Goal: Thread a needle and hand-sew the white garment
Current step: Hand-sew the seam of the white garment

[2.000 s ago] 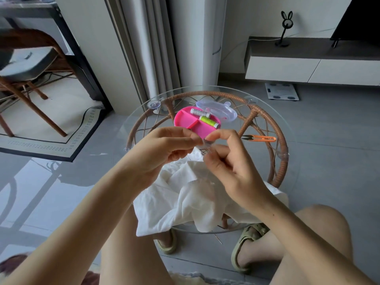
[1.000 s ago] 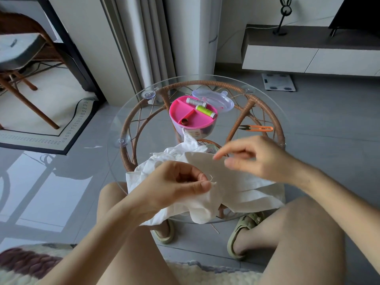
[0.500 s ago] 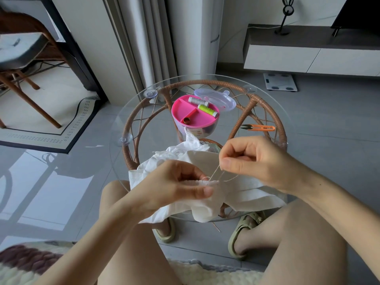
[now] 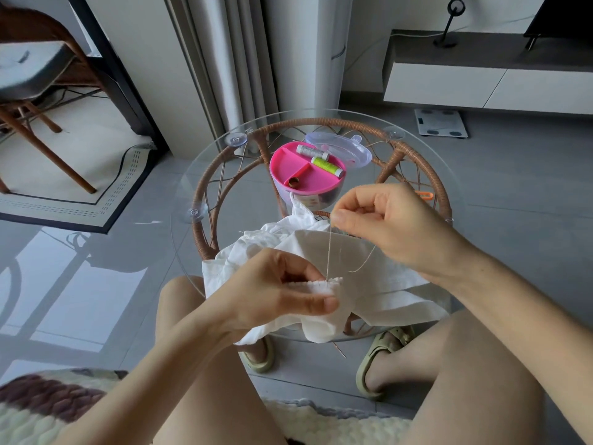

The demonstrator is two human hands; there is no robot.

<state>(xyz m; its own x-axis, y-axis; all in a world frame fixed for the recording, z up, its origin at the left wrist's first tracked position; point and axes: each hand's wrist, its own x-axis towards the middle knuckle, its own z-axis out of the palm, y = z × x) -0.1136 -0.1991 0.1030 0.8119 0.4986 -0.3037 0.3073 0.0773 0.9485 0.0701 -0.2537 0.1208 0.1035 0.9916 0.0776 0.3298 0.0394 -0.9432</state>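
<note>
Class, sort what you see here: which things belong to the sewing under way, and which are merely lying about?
For the job: white garment, pinched by the left hand; thread, held by the right hand; pink sewing box, grey spool, lime-green spool and orange snips, untouched.
Lying about: bathroom scale, chair, rug.

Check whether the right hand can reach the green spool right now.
Probably yes: the green spool lies uncovered in the pink tray just beyond the right hand, nothing between. But that hand pinches thread running to the garment in the left hand, so it likely must let go first.
</note>
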